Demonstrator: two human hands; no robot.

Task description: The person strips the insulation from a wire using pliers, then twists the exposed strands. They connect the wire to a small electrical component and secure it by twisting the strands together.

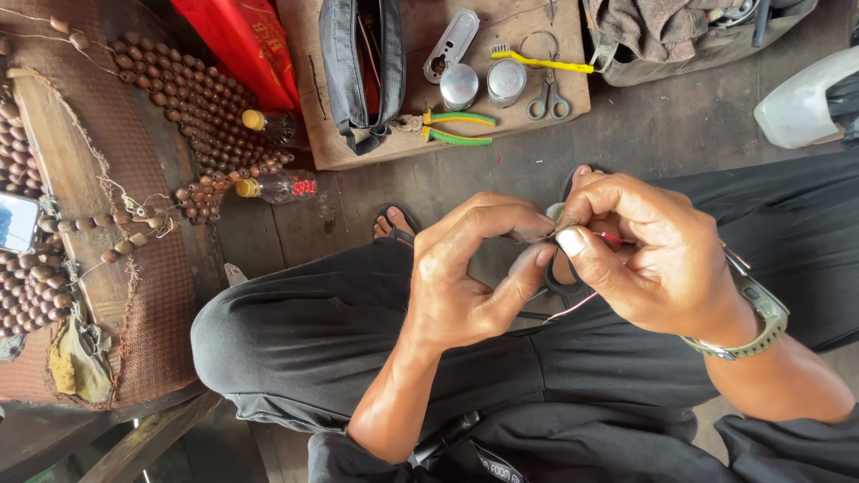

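Grey concrete floor (680,134) runs under everything, seen from above past the person's black-trousered knees. At the far left a woven brown mat (152,295) carries rows of brown wooden beads (201,103), some strung on pale cord, with the corner of a phone (16,222) at the edge. Just right of the beads lie two small bottles with yellow caps (277,186). Further right a flat board (465,134) holds a black pouch (360,63), green-handled pliers (456,128), two round metal tins (483,85), scissors (548,100) and a yellow brush (541,63).

Over the lap, the left hand (470,277) pinches thumb and forefinger shut on a fine thread (537,236). Touching it, the right hand (649,255), a watch on its wrist, closes its grip on the same thread, beside a small red piece (612,238); a pale strand hangs below toward the trousers.
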